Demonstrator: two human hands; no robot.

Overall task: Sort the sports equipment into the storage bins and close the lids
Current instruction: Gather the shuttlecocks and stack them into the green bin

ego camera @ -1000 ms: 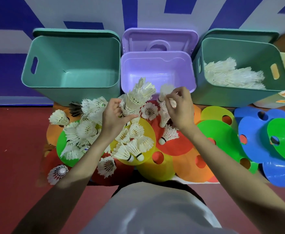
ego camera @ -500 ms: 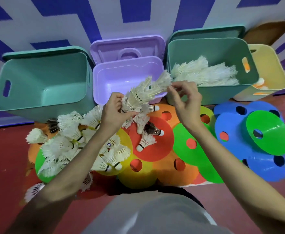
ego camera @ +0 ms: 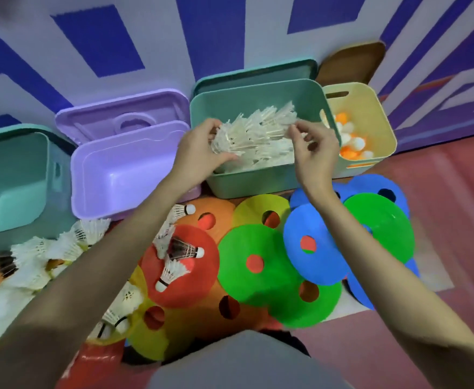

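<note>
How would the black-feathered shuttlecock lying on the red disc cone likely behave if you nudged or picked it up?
The black-feathered shuttlecock looks very light. On its side on the red disc cone, it would probably roll in an arc around its round cork. Its thin feathers look crushable.

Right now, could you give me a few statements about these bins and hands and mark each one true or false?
1. Both hands are over the green bin that holds shuttlecocks. True.
2. The left hand has a grip on one end of a stack of shuttlecocks. True.
3. The purple bin is full of shuttlecocks. False: its inside shows nothing in it.
4. The cream bin holds orange and white balls. True.
5. The purple lid is shut on its bin. False: it stands open behind the bin.
6. The right hand rests on a blue disc cone. False: it is raised at the stack's other end.
</note>
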